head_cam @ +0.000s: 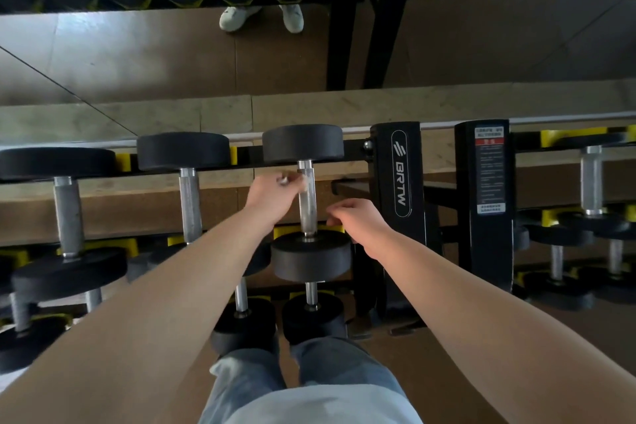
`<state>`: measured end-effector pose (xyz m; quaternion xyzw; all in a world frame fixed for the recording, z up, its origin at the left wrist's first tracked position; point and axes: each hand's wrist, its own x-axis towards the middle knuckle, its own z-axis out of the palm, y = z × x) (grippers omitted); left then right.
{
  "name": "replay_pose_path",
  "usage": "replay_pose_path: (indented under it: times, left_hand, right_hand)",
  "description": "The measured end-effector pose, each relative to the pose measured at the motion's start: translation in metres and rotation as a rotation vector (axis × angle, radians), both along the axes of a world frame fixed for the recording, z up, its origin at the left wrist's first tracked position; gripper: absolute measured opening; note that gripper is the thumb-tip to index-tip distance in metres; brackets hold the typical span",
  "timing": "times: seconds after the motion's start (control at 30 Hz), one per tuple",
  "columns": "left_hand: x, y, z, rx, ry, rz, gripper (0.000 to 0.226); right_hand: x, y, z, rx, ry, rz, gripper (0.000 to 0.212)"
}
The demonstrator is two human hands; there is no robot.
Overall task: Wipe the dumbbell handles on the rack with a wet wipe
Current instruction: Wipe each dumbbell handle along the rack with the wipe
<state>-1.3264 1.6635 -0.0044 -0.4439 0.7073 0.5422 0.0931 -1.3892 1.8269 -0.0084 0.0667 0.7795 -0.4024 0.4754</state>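
The dumbbell being cleaned lies on the top tier of the rack, its axis running away from the viewer: two black round heads joined by a knurled silver handle. A pale wet wipe (blurred, crumpled small) touches the far end of that handle, just below the rear head. Two larger dumbbells lie parallel to its left, handles bare.

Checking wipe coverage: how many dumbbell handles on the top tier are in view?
4: far-left handle, second handle, third handle at the left hand, far-right handle. More may sit off-frame.
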Motion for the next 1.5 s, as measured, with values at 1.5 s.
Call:
replay_pose_path:
  times: [1.5]
  left_hand:
    - [0.021, -0.004, -0.012, 0.002, -0.157, -0.237, 0.013]
  right_hand:
    - [-0.002, -0.009, -0.007, 0.062, 0.057, 0.089, 0.014]
